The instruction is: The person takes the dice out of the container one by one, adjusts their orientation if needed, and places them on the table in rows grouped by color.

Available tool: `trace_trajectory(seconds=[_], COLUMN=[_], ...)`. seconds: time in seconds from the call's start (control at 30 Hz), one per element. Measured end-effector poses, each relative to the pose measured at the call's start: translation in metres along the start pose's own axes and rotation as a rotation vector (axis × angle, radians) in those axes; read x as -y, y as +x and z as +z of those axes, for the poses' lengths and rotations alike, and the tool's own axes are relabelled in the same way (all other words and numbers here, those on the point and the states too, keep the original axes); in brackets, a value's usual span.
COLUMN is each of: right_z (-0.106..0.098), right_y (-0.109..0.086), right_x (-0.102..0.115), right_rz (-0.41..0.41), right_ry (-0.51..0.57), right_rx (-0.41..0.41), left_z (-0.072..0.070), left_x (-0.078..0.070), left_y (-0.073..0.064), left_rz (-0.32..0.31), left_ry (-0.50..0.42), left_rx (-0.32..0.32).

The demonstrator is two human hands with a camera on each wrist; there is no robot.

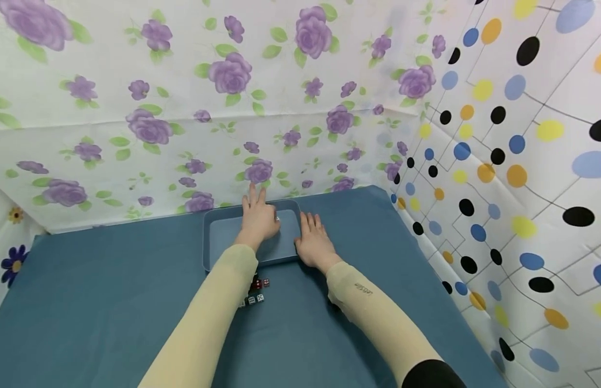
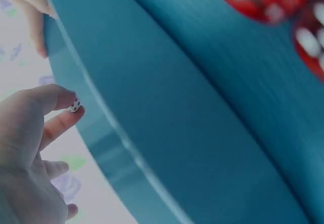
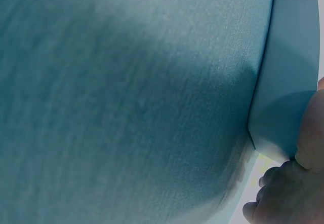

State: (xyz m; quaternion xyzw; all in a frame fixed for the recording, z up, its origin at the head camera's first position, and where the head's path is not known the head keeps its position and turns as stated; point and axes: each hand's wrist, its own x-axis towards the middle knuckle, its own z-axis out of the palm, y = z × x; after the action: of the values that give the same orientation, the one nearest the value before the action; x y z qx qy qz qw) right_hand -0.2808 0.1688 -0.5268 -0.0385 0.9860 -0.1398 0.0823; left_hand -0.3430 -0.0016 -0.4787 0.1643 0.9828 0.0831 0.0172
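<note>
My left hand (image 1: pixel 259 220) is above the blue-grey tray (image 1: pixel 218 231), its other fingers spread. In the left wrist view, its thumb and index fingertip pinch a small white die (image 2: pixel 74 105) with dark red dots. My right hand (image 1: pixel 317 242) touches the tray's right rim near the front corner. Its fingers lie straight along the outer side and the thumb is by the edge. Red dice (image 1: pixel 266 282) and white dice (image 1: pixel 260 297) lie on the cloth in front of the tray, partly hidden by the left forearm.
A blue cloth (image 1: pixel 111 302) covers the table. Behind it hangs a white sheet with purple flowers (image 1: pixel 184 81), close to the tray's back edge. A dotted sheet (image 1: pixel 513 215) forms the right side.
</note>
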Motion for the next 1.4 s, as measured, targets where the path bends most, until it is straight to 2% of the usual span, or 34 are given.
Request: trace_trajectory(seconds=[0.2,0.4,0.6,0.7,0.8,1.0,1.17,1.4], right_z=[0.004,0.006,-0.008,-0.013,-0.014,-0.009,-0.002,-0.001], right_y=[-0.005,-0.010,-0.002,0.002,0.003,0.002,0.002,-0.001], right_x=[-0.005,-0.012,-0.015,-0.013,-0.011,-0.007,-0.005,0.003], right_rz=[0.010,0.025,0.039,0.036,0.030,0.023,0.011,-0.007], right_ry=[0.010,0.027,0.032,0.023,0.011,0.000,0.000,-0.004], right_rx=[-0.009,0.010,-0.039,-0.031,-0.022,-0.016,-0.007,-0.010], left_z=[-0.008,-0.013,-0.023,-0.022,-0.015,0.002,0.014,0.023], left_x=[0.004,0.003,-0.001,-0.001,-0.001,0.000,0.003,0.009], left_y=[-0.023,-0.065,-0.096,-0.113,-0.128,-0.148,-0.157,-0.164], left_rz=[0.113,0.266,0.417,0.478,0.522,0.571,0.565,0.544], left_ry=[-0.023,-0.034,-0.024,-0.003,0.035,0.130,0.193,0.223], left_rx=[-0.065,-0.071,-0.120,-0.114,-0.105,-0.161,-0.141,-0.128])
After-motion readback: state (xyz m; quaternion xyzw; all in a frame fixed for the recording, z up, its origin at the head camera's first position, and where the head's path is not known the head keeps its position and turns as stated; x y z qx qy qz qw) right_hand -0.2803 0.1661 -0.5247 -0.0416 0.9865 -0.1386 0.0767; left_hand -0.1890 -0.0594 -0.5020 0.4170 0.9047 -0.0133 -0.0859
